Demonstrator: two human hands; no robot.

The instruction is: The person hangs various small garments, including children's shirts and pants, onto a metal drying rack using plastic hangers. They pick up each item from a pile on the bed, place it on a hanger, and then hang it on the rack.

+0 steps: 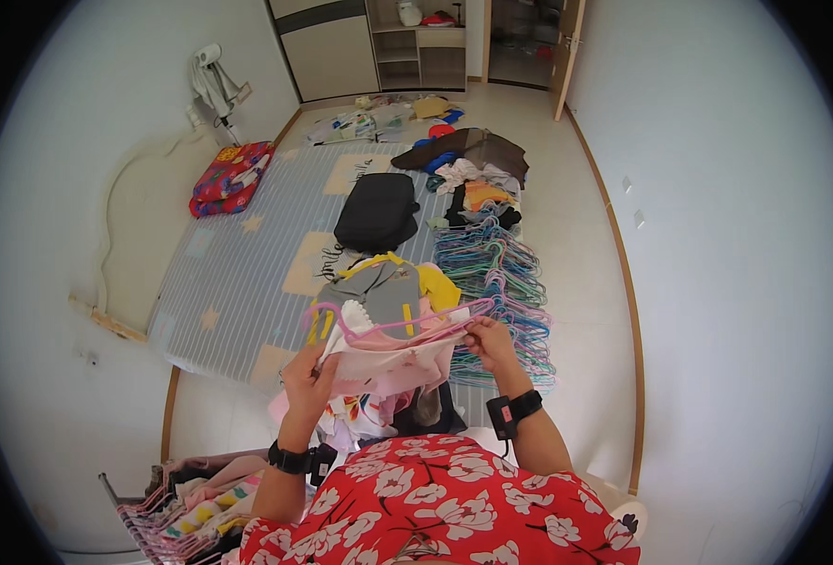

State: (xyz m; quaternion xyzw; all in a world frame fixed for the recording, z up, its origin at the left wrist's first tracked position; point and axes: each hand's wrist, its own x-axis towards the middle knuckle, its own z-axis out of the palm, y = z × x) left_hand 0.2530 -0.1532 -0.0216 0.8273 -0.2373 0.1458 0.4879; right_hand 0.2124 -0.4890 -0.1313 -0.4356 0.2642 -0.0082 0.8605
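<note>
Between my two hands hangs a pink and white garment [395, 364] with a scalloped white edge, a pink plastic hanger [402, 325] partly inside its neck opening. My left hand [307, 378] pinches the garment's left side below the hanger's hook. At the other side, my right hand [490, 342] grips the cloth together with the hanger's right end. Just beyond them a grey and yellow garment [381, 286] lies spread on the bed. Below the held garment is a heap of clothes [360, 417], partly hidden by my arms and the cloth.
Rows of plastic hangers [490, 275] lie along the bed's right side. Past them is a clothes pile [487, 169]. A black backpack [378, 212] and a folded red blanket [233, 176] rest on the striped bed sheet [282, 205]. Hung clothes fill a rack [190, 508] at lower left.
</note>
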